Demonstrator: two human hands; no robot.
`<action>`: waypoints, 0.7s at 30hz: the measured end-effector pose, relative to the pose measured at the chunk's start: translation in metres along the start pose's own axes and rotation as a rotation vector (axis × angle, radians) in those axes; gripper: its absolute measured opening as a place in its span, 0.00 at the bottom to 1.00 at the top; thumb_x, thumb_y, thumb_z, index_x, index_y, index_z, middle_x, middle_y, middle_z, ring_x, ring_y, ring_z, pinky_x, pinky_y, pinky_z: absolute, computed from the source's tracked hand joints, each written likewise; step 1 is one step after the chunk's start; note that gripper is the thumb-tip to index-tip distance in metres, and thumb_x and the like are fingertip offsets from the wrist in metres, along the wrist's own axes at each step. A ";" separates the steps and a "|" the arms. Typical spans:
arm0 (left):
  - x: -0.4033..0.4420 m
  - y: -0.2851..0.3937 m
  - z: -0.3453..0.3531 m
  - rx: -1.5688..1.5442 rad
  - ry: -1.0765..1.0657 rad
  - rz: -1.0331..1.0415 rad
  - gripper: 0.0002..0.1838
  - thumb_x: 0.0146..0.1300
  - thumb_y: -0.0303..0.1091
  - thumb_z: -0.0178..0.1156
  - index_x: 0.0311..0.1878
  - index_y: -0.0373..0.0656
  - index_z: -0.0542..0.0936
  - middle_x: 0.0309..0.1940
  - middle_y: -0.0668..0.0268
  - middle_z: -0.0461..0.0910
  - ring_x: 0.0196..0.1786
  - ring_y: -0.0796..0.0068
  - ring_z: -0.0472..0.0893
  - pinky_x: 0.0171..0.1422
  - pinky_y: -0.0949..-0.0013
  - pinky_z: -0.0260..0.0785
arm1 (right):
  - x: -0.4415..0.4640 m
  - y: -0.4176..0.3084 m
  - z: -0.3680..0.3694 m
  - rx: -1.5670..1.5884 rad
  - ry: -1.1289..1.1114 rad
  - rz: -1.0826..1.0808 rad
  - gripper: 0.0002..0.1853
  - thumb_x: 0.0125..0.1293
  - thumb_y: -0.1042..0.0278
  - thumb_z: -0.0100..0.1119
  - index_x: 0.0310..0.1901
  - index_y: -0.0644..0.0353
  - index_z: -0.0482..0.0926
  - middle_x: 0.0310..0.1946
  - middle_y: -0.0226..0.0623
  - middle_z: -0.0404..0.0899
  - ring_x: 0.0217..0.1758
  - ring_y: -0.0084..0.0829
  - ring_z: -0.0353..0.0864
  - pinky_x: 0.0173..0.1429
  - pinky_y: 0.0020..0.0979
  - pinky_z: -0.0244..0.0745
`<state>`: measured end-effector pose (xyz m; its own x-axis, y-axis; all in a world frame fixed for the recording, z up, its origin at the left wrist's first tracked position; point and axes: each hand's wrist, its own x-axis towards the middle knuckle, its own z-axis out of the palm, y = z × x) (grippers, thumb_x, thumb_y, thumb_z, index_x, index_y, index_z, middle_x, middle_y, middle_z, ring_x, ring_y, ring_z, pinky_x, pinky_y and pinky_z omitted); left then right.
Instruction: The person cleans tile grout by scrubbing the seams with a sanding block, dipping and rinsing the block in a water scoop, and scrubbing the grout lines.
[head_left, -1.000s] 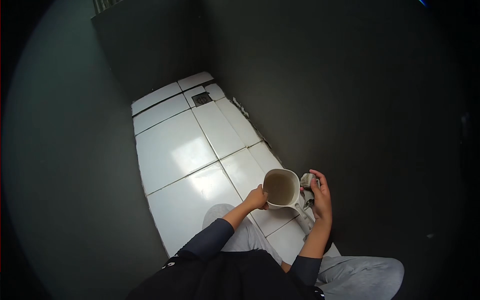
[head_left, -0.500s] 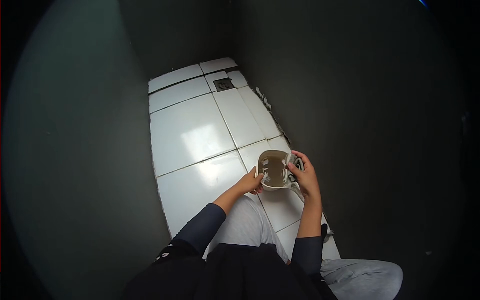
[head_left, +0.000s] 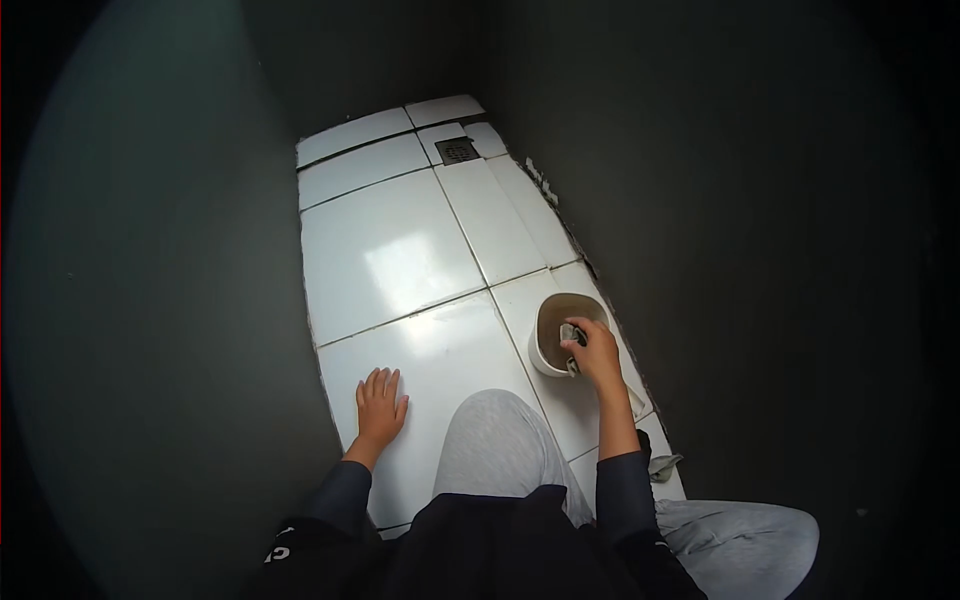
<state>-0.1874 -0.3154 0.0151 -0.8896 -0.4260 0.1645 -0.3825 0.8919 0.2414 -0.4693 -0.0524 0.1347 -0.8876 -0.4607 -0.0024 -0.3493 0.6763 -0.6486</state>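
A white water dipper [head_left: 551,362] stands on the tiles at the right, with brownish water inside. Its long handle [head_left: 634,402] points back towards me, partly behind my right wrist. Over its opening, my right hand [head_left: 595,353] pinches a crumpled greyish cloth [head_left: 570,335]; part of the cloth hangs by the dipper's near rim. My left hand [head_left: 380,405] lies palm down on the white tiled floor [head_left: 380,265], fingers stretched out and nothing in them. That hand is well to the left of the dipper.
Dark walls [head_left: 170,280] hem in the narrow floor on both sides. A square drain grate [head_left: 457,151] is set into the far end. My bent knee [head_left: 492,440] rises between the hands. A small greyish scrap [head_left: 663,467] lies beside my right sleeve.
My left hand has let go of the dipper's rim and moved left, down onto the floor. The dipper now rests on the tiles. My right hand keeps the cloth, now over the opening.
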 end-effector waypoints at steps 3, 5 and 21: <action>-0.013 -0.007 0.006 0.004 -0.048 -0.012 0.30 0.65 0.45 0.52 0.68 0.43 0.65 0.70 0.58 0.61 0.75 0.57 0.54 0.75 0.41 0.40 | 0.001 0.000 0.014 -0.014 0.045 0.029 0.23 0.50 0.72 0.71 0.51 0.54 0.81 0.48 0.42 0.77 0.51 0.43 0.78 0.55 0.38 0.73; -0.008 -0.005 0.008 0.008 -0.040 0.011 0.30 0.65 0.45 0.52 0.68 0.43 0.65 0.70 0.59 0.60 0.75 0.57 0.53 0.75 0.42 0.38 | 0.002 0.006 0.021 -0.076 0.069 0.025 0.22 0.50 0.74 0.70 0.50 0.54 0.82 0.48 0.41 0.76 0.49 0.45 0.78 0.54 0.39 0.74; 0.037 0.025 0.005 -0.237 0.089 -0.224 0.14 0.66 0.37 0.50 0.48 0.40 0.78 0.51 0.59 0.76 0.57 0.60 0.73 0.64 0.53 0.58 | -0.004 -0.009 -0.025 0.217 0.039 -0.035 0.23 0.52 0.72 0.70 0.52 0.52 0.81 0.49 0.40 0.77 0.51 0.40 0.79 0.56 0.37 0.74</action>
<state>-0.2309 -0.3084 0.0226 -0.7610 -0.6281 0.1622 -0.4880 0.7190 0.4948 -0.4705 -0.0422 0.1591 -0.8883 -0.4566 0.0497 -0.3112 0.5187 -0.7964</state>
